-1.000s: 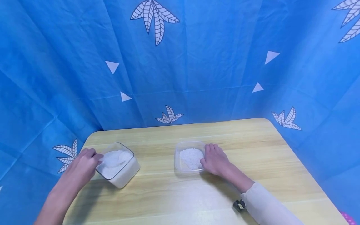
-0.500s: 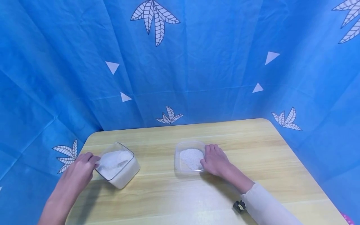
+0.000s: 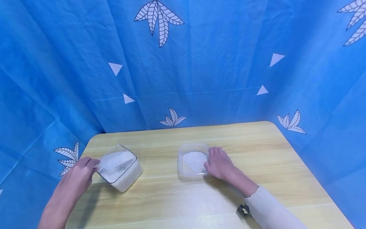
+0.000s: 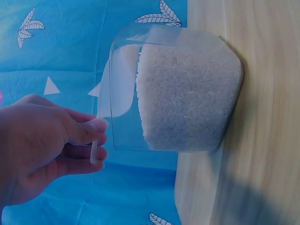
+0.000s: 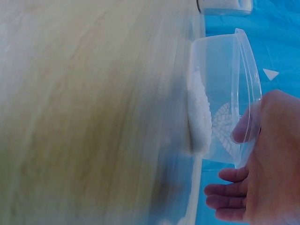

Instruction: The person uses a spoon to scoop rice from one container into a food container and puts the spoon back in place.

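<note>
My left hand (image 3: 76, 178) pinches the handle of a translucent white scoop (image 4: 121, 84) between thumb and fingers. The scoop's blade reaches inside the rim of a clear square jar (image 3: 130, 176), over the white rice (image 4: 183, 89) that fills much of it. In the head view, rice shows at the blade. Farther right, my right hand (image 3: 220, 163) grips the right side of a clear plastic container (image 3: 181, 162), thumb inside the rim and fingers outside, as the right wrist view shows. A smaller heap of rice (image 3: 195, 160) lies on the container's bottom.
Both vessels stand on a light wooden table (image 3: 160, 203). Behind it hangs a blue curtain (image 3: 217, 63) with leaf prints, close to the table's far edge. A small black object (image 3: 243, 210) sits at the right sleeve (image 3: 268, 206).
My left hand has drawn back slightly to the left and toward me, with the scoop shifting in the jar. My right hand and the plastic container stay in place.
</note>
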